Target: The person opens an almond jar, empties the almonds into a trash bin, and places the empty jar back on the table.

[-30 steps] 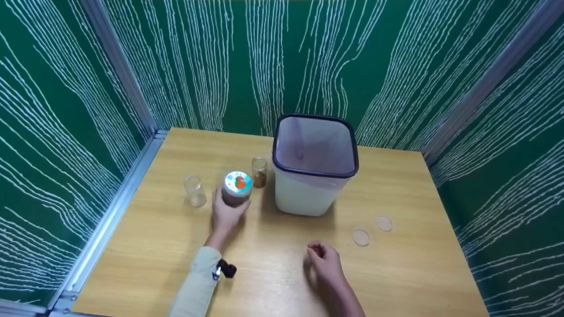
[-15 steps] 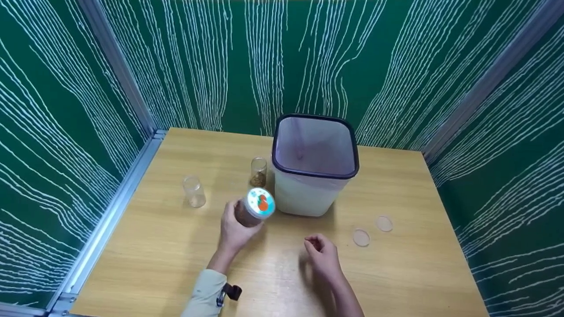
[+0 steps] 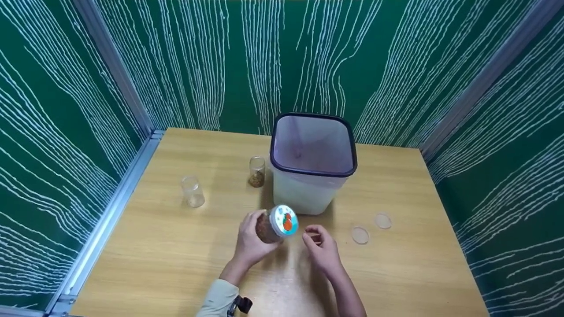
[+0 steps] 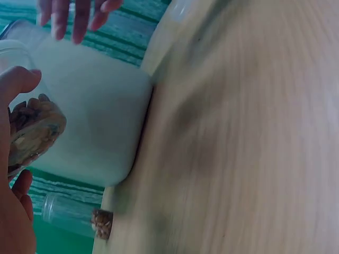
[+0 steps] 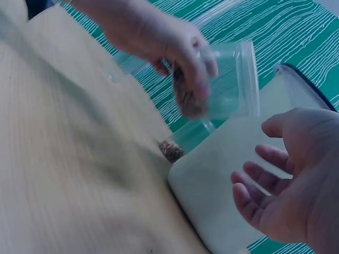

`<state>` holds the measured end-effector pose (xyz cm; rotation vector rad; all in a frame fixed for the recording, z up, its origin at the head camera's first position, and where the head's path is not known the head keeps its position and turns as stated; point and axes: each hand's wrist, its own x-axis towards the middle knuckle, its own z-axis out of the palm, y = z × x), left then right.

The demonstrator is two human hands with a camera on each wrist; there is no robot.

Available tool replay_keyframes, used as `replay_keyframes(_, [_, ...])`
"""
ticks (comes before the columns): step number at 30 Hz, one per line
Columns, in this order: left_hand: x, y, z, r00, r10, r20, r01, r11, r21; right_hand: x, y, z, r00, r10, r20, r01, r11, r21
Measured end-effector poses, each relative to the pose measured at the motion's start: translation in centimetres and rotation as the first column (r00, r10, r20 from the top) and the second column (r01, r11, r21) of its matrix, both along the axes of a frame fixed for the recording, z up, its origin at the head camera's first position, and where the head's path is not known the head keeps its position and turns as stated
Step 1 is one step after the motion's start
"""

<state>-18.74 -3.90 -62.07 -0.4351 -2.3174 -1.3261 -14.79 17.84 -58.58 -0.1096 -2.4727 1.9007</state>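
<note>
The left hand [image 3: 252,240] grips the lidded jar [image 3: 267,229] round its body, thumb on the near side and fingers round the far side. The lidded jar is held off the table [image 3: 145,259], tilted, its printed lid [image 3: 285,220] leaning towards the right hand [image 3: 325,252]. Brown pieces [image 4: 34,114] lie in its lower part. The left forearm reaches forward and inward, in a pale sleeve [image 3: 220,297] with a black device [image 3: 242,304] at the wrist.

The right hand is just beside the lid and apart from it. Its fingers are loosely bent, slightly separated, with the thumb set off from them; the palm is unoccupied.

A white bin [image 3: 304,193] with a dark rim stands directly beyond the lidded jar. A small jar [image 3: 257,175] with brown contents stands upright just beside the bin, on its left. A clear jar [image 3: 193,192] stands further left. Two clear discs, a nearer one [image 3: 360,235] and a farther one [image 3: 383,221], lie flat to the right. Green panels [image 3: 326,66] with white lines enclose the table.

In the left wrist view the left hand and the lidded jar are cut off by the frame edge. In the right wrist view the lidded jar overlaps part of the small jar, and the lid shows nearly edge-on. The bin's floor is hard to make out.
</note>
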Motion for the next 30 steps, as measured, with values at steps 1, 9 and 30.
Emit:
replay_keyframes(1, [0.0,0.2,0.0,1.0,-0.009,-0.004,0.009,1.0,-0.014,0.1,-0.1,0.6,1.0,0.017,0.004,-0.017,1.0,-0.009])
replay_keyframes(9, [-0.1,1.6,-0.3,0.997,-0.064,-0.039,0.061,0.995,-0.082,0.6,-0.3,1.6,0.992,0.101,-0.077,-0.107,0.992,-0.074])
replay_keyframes(30, [-0.3,2.1,-0.2,0.962,-0.273,-0.001,0.261,0.921,-0.291,0.6,-0.5,0.2,0.973,-0.064,-0.223,0.098,0.984,0.147])
